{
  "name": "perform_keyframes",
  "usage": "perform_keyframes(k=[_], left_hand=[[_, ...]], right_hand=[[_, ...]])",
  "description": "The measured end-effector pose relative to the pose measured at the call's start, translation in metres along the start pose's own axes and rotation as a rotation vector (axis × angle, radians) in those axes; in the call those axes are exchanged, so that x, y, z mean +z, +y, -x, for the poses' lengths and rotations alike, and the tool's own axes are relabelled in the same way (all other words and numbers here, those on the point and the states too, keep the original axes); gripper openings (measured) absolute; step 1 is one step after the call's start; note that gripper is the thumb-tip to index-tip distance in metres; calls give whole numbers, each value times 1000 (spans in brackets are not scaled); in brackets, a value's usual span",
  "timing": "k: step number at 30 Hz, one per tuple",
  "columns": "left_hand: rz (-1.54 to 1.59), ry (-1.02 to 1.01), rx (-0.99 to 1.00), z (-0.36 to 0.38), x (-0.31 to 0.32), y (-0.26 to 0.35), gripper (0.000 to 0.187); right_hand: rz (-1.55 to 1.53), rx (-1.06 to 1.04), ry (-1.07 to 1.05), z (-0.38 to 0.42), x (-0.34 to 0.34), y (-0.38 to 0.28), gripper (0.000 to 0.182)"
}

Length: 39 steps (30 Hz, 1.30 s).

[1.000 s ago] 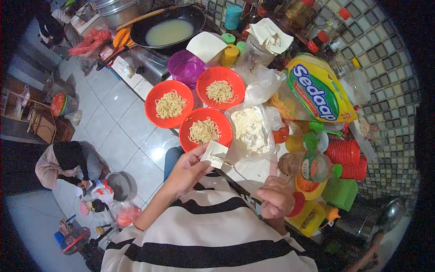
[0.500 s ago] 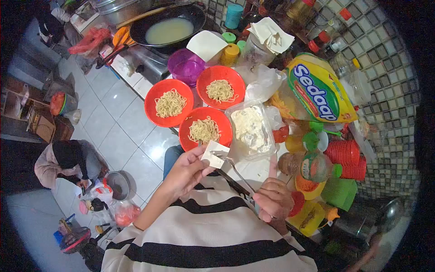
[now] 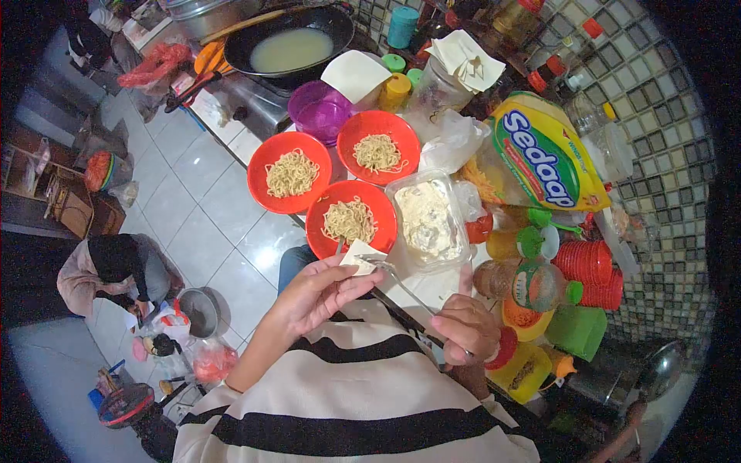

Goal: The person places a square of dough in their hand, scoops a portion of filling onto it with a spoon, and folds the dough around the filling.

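Observation:
A small pale square wrapper (image 3: 359, 257) lies on the fingers of my left hand (image 3: 320, 292), whose thumb pins its edge. My right hand (image 3: 467, 328) grips the handle of a metal fork (image 3: 405, 287), and its index finger sticks out. The fork's tip rests on the wrapper; filling there is too small to make out. Just beyond sits a clear plastic tub (image 3: 463, 251) of creamy pale mixture (image 3: 426, 220). Beside it, a red bowl (image 3: 312, 239) holds noodles (image 3: 351, 220), close behind my left hand.
Two more red bowls of noodles (image 3: 293, 173) (image 3: 377, 153) stand farther back, near a purple bowl (image 3: 318, 108) and a wok (image 3: 239, 55) of cloudy liquid. A yellow-green Sedaap bag (image 3: 540, 154), jars and stacked red dishes (image 3: 583, 262) crowd the right. Another person (image 3: 116, 270) crouches on the left.
The fork's tip stays at the wrapper while my left fingers open out somewhat under it. My right hand has shifted slightly. The bowls and tub stay put.

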<state>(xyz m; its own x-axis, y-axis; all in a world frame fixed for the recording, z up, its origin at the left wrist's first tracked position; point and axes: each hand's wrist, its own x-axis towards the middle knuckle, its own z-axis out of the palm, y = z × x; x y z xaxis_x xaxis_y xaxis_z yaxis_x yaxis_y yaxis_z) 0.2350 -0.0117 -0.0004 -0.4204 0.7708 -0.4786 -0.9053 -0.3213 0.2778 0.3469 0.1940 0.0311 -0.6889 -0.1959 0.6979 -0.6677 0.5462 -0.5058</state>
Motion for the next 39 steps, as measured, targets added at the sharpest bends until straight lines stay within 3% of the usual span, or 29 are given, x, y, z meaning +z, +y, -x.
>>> perform_keyframes(k=[4, 7, 15, 27, 34, 36, 39], left_hand=[[-40, 32, 26, 0, 1, -4, 33], [-82, -22, 81, -1, 1, -6, 35], [-486, 139, 288, -6, 7, -15, 34], [-687, 329, 538, -11, 4, -23, 29], [-769, 346, 613, -12, 3, -23, 24], [-837, 322, 667, -13, 0, -23, 22], [-786, 316, 680, -16, -2, -25, 23]], right_hand=[[-3, 44, -71, 1, -1, -2, 38], [-42, 79, 4, 1, 3, -5, 39], [-4, 86, -24, -4, 4, -10, 38], [-8, 99, 16, -3, 9, -12, 37], [-122, 146, -21, -5, 6, -11, 34], [-100, 102, 102, -3, 11, -10, 33], [-79, 75, 29, -6, 4, -9, 33]])
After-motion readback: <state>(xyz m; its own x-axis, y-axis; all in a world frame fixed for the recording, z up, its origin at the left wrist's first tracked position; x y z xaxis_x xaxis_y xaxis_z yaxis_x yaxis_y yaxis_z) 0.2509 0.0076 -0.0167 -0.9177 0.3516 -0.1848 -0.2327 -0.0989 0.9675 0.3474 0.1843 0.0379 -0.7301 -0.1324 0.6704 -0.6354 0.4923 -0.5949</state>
